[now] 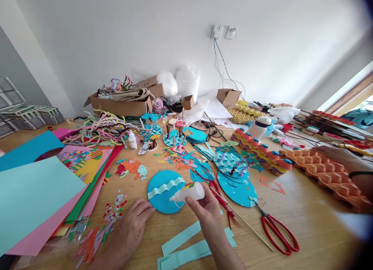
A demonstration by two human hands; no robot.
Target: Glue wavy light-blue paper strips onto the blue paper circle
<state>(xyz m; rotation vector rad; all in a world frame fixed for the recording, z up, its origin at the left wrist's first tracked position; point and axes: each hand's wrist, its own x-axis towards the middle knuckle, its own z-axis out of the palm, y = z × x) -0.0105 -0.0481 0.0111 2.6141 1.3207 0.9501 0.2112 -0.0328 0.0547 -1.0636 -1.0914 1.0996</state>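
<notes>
A round blue paper disc (163, 198) with a pale wavy strip across it lies on the wooden table in front of me. My right hand (208, 213) is closed around a white glue bottle (189, 193), its nozzle pointing left over the disc. My left hand (131, 227) rests on the table with the fingers loosely bent, fingertips touching the disc's lower left edge and holding nothing. Pale blue paper strips (186, 248) lie just below my right hand.
Red-handled scissors (276, 231) and a thin stick lie to the right. Stacked coloured paper sheets (37, 196) fill the left. More blue discs (236, 176), paper fish, cardboard boxes (122, 102) and orange folded paper (326, 172) crowd the back and right. Another person's hand (338, 153) rests at the far right.
</notes>
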